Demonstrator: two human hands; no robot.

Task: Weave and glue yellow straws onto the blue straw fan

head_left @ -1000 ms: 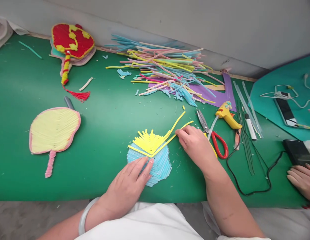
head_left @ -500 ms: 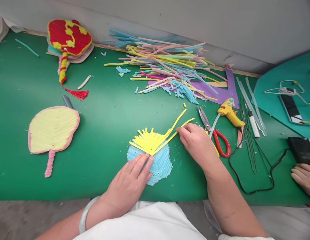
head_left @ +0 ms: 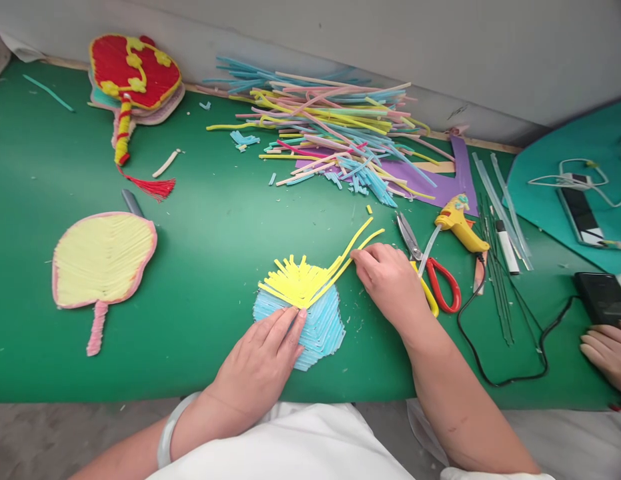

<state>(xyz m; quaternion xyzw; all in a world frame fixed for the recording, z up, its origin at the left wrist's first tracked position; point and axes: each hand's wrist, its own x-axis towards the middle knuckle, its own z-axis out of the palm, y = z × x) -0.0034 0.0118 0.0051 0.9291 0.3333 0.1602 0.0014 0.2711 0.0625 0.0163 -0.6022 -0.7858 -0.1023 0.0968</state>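
A blue panel [head_left: 324, 337] of pipe cleaners laid side by side lies flat on the green table, and yellow pipe cleaners [head_left: 297, 283] fan out over its upper half. My left hand [head_left: 263, 343] rests on the panel's lower left, fingers stretched flat, fingertips at the point where the yellow rows meet. To the right, my right hand [head_left: 387, 277] pinches a long yellow pipe cleaner [head_left: 336, 279] that runs up from that point. A second long yellow pipe cleaner [head_left: 359, 236] sticks out just above it. Scissors [head_left: 410, 240] with red and yellow handles lie beside my right hand.
A yellow glue gun [head_left: 460, 223] with a black cord lies at right, near glue sticks [head_left: 501, 207]. Loose pipe cleaners [head_left: 335, 127] are heaped at the back. Finished fans, one red [head_left: 135, 70] and one pale yellow [head_left: 104, 260], lie left. Another person's hand [head_left: 607, 350] is at far right.
My right hand has slid slightly left and up along the yellow pipe cleaner, whose free end has shifted a little left. My left hand stays in place.
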